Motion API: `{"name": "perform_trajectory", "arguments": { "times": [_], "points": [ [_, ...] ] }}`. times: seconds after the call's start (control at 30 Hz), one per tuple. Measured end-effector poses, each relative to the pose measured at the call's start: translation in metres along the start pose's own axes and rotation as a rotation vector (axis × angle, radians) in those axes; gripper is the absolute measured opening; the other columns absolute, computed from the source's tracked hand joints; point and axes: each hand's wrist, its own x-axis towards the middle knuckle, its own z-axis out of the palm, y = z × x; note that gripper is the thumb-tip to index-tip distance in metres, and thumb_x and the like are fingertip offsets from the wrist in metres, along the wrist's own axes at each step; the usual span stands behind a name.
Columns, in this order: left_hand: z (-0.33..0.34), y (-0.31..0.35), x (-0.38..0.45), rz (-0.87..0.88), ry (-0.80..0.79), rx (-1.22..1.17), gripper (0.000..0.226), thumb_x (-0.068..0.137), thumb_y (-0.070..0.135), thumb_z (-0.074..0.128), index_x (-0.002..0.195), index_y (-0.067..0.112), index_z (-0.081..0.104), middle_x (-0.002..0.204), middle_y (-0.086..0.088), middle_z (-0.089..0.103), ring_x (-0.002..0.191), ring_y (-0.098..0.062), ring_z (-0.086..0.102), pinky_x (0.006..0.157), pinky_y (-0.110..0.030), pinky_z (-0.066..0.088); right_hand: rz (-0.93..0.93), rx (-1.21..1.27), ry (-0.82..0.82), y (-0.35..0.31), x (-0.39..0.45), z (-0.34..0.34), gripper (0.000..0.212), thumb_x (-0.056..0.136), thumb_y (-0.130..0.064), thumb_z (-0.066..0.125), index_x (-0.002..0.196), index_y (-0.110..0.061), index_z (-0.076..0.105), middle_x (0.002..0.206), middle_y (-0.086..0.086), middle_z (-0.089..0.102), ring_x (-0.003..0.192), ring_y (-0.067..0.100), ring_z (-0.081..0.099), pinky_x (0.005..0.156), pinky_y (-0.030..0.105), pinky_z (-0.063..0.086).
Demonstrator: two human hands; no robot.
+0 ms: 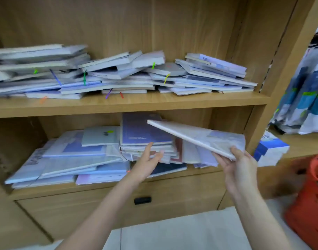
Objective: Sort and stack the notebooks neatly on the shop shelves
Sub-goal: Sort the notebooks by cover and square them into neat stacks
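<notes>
Head view, motion blur at frame edges.

R hand (239, 163): holds a pale notebook (199, 137) by its near corner, thumb on top, fingers (220, 158) curled under. Book tilted, far end raised toward upper left, in the air in front of the lower shelf (205, 171), above the bks lying at that shelf's R end.

L hand (148, 162): fingers straight and relaxed, gripping nothing; tips at the front edge of the centre stack (145, 141), whose top bk has a purple cover. Contact vs. just short: cannot tell (blur).

Lower shelf, L side: loose sloping pile (68, 159) of pale blue/lilac bks, overlapping, not squared. A dark blue bk (170, 167) lies flat under the centre stack.

Upper shelf (136, 102): untidy heap of notebooks (118, 74) across the full width, several askew, coloured ribbon markers hanging out (green, yellow, purple, red).

Below the shelves: drawer front w/ black handle (142, 200). R of the unit: blue-white box (271, 148), red bag (310, 199), both blurred.
</notes>
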Motion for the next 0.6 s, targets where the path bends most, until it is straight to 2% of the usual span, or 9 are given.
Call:
{"name": "perform_trajectory", "arguments": {
  "times": [0.03, 0.1, 0.17, 0.27, 0.33, 0.4, 0.47, 0.53, 0.6],
  "points": [
    [-0.002, 0.004, -0.001, -0.062, -0.049, -0.258, 0.057, 0.092, 0.051, 0.043, 0.142, 0.032, 0.024, 0.142, -0.001, 0.042, 0.125, -0.021, 0.048, 0.105, -0.036, 0.037, 0.035, -0.011, -0.053, 0.018, -0.008, 0.011, 0.013, 0.095, 0.000, 0.044, 0.107, -0.004, 0.048, 0.105, 0.014, 0.061, 0.095, 0.028, 0.065, 0.079, 0.040, 0.056],
    [-0.004, 0.007, 0.002, -0.106, -0.078, -0.706, 0.047, 0.093, 0.047, 0.044, 0.132, 0.020, 0.043, 0.127, -0.007, 0.058, 0.111, -0.024, 0.060, 0.093, -0.037, 0.050, 0.139, -0.101, -0.182, 0.050, -0.018, 0.029, 0.013, 0.094, -0.002, 0.048, 0.107, -0.005, 0.049, 0.110, 0.014, 0.062, 0.097, 0.028, 0.065, 0.079, 0.037, 0.056],
    [-0.014, 0.001, 0.006, -0.132, 0.030, -0.928, 0.038, 0.095, 0.028, 0.048, 0.126, 0.006, 0.049, 0.113, -0.014, 0.066, 0.099, -0.024, 0.065, 0.074, -0.032, 0.058, 0.275, -0.222, -0.314, 0.072, -0.018, 0.038, 0.017, 0.093, -0.012, 0.053, 0.109, -0.006, 0.054, 0.109, 0.014, 0.066, 0.095, 0.026, 0.067, 0.081, 0.034, 0.055],
    [-0.049, -0.015, 0.000, -0.188, 0.122, -0.750, 0.028, 0.094, 0.005, 0.045, 0.121, 0.002, 0.049, 0.096, -0.012, 0.069, 0.072, -0.018, 0.070, 0.056, -0.026, 0.057, 0.465, -0.228, -0.329, 0.088, 0.002, 0.033, 0.037, 0.093, -0.032, 0.051, 0.121, -0.008, 0.054, 0.104, 0.011, 0.069, 0.092, 0.020, 0.066, 0.072, 0.027, 0.057],
    [-0.080, -0.025, -0.010, -0.217, 0.088, -0.653, 0.020, 0.092, 0.004, 0.045, 0.110, 0.002, 0.054, 0.086, -0.009, 0.071, 0.063, -0.016, 0.070, 0.052, -0.024, 0.055, 0.476, -0.212, -0.273, 0.092, 0.018, 0.029, 0.044, 0.091, -0.030, 0.054, 0.127, -0.004, 0.052, 0.096, 0.009, 0.070, 0.083, 0.017, 0.068, 0.061, 0.023, 0.057],
    [-0.110, -0.033, -0.019, -0.245, 0.041, -0.583, 0.014, 0.091, 0.006, 0.047, 0.098, 0.003, 0.059, 0.076, -0.006, 0.071, 0.059, -0.013, 0.067, 0.049, -0.021, 0.053, 0.495, -0.324, -0.361, 0.098, 0.021, 0.034, 0.049, 0.082, -0.024, 0.064, 0.123, 0.001, 0.056, 0.089, 0.010, 0.070, 0.070, 0.015, 0.069, 0.055, 0.022, 0.055],
    [-0.136, -0.037, -0.025, -0.260, 0.061, -0.534, 0.023, 0.091, 0.013, 0.052, 0.108, 0.000, 0.061, 0.086, -0.010, 0.071, 0.069, -0.016, 0.067, 0.056, -0.024, 0.054, 0.527, -0.504, -0.516, 0.108, 0.011, 0.043, 0.067, 0.067, -0.021, 0.072, 0.128, -0.001, 0.053, 0.103, 0.012, 0.065, 0.064, 0.009, 0.067, 0.046, 0.023, 0.052],
    [-0.155, -0.042, -0.029, -0.245, 0.101, -0.527, 0.035, 0.090, 0.018, 0.055, 0.121, 0.001, 0.057, 0.102, -0.013, 0.069, 0.083, -0.021, 0.067, 0.065, -0.027, 0.056, 0.529, -0.543, -0.626, 0.119, 0.000, 0.053, 0.078, 0.066, -0.017, 0.072, 0.138, -0.009, 0.041, 0.115, 0.008, 0.060, 0.062, 0.008, 0.067, 0.042, 0.022, 0.049],
    [-0.169, -0.046, -0.036, -0.208, 0.104, -0.589, 0.030, 0.091, 0.017, 0.053, 0.120, 0.010, 0.058, 0.103, -0.008, 0.071, 0.084, -0.018, 0.070, 0.062, -0.026, 0.056, 0.515, -0.480, -0.687, 0.129, -0.010, 0.067, 0.076, 0.072, -0.014, 0.068, 0.141, -0.013, 0.036, 0.119, 0.010, 0.062, 0.067, 0.024, 0.071, 0.045, 0.024, 0.053]
  ]
}}
